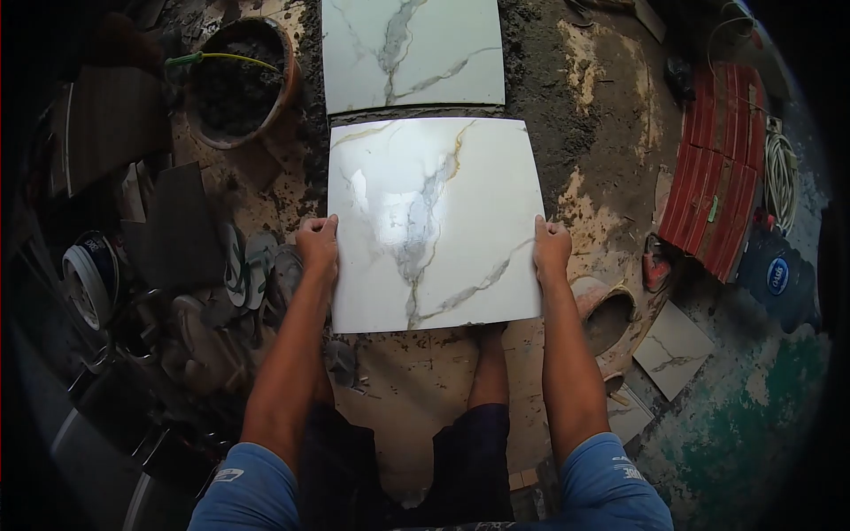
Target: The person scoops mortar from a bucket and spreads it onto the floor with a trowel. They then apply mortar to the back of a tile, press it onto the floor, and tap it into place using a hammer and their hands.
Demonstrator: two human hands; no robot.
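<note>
A large glossy white tile [478, 221] with grey and gold marble veins is held between my two hands. My left hand [318, 242] grips its left edge, thumb along the rim and fingers curled under. On the opposite edge, my right hand [552, 245] pinches it the same way. Straight ahead, a second marbled tile [443, 53] lies on dark, wet mortar [580, 142]. The held tile's far edge comes close to the near edge of that one in this view, with a narrow dark gap between them.
At upper left stands a bucket [199, 124] of dark mortar with a yellow-green handle. Slippers [257, 265] and cut boards [177, 221] lie at left. Red corrugated sheets [717, 159], a coiled cable [781, 181], another bucket [595, 292] and a loose tile [675, 345] are at right.
</note>
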